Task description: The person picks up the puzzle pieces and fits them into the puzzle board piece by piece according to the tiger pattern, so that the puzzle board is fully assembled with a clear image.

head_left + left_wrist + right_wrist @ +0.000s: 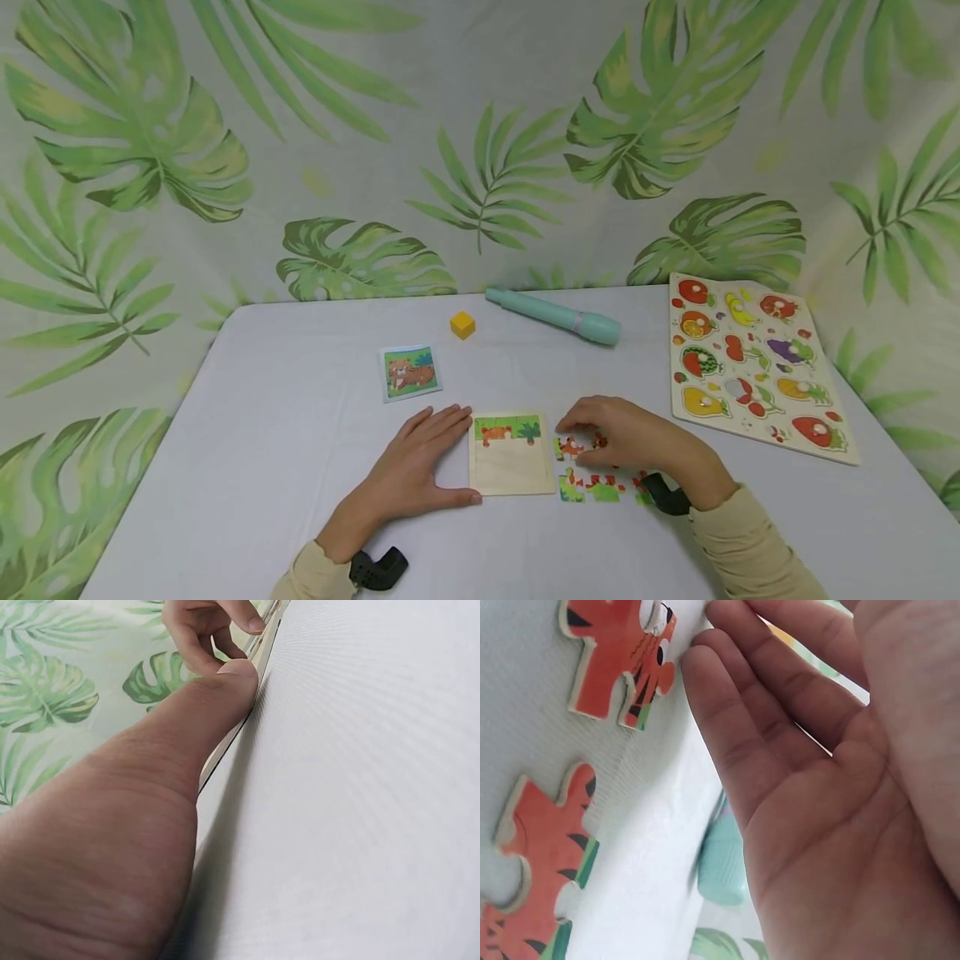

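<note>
Sleeves point(753, 542) reach in from the near edge, with a dark band point(378, 569) at the left wrist and another at the right. Left hand point(420, 458) lies with fingers and thumb spread along the left side of the puzzle board point(512, 471), thumb at its near corner; it grips nothing and seems to be steadying it. The right hand point(626, 433) is bent over the loose pieces point(603, 489) just right of the board. In the head view its thumb and forefinger stand apart, and no piece can be seen between them, though some fingertips are hidden.

On the board, a top row point(508, 429) is filled in, showing ears and a green plant; below it the wood is bare. The step in hand looks like choosing a piece for the next row. That would call for pinching one by its edges, turning it until tabs match, and pressing it in under the filled strip while the board is kept from sliding.

Farther off sits a tiger picture card point(411, 372), probably the guide, then a yellow cube point(462, 325), a teal flashlight point(555, 315) and, to the right, a fruit board point(720, 423). Leaf-print cloth point(360, 167) hangs behind.
</note>
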`<state>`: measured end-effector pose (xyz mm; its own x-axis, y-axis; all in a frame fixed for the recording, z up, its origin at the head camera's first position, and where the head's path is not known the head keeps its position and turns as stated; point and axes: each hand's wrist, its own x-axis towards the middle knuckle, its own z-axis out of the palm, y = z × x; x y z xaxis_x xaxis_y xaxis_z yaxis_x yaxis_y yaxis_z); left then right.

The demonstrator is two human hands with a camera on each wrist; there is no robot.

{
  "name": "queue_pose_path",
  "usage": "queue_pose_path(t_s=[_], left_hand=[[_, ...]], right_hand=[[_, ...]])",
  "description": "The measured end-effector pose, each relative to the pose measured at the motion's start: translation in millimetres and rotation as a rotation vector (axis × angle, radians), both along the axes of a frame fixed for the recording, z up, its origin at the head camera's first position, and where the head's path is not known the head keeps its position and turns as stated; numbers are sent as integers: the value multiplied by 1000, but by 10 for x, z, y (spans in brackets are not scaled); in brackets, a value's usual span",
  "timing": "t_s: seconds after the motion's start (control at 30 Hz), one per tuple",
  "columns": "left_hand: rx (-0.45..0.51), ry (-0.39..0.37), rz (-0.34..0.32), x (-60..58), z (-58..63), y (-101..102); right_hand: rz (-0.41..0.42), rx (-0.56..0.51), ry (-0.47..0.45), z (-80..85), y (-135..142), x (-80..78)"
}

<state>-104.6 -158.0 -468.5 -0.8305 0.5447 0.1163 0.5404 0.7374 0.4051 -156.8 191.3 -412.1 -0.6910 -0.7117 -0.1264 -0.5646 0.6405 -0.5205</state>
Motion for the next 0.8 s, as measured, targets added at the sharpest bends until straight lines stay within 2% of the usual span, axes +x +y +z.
queue_pose_path(t_s=[0.37,0.8], left_hand=[[-7,-4,1,-1,2,0],[-19,2,0,2,5,0]], right_hand=[[57,12,58,-30,-19,-7],[63,-10,105,-42,-39,29]])
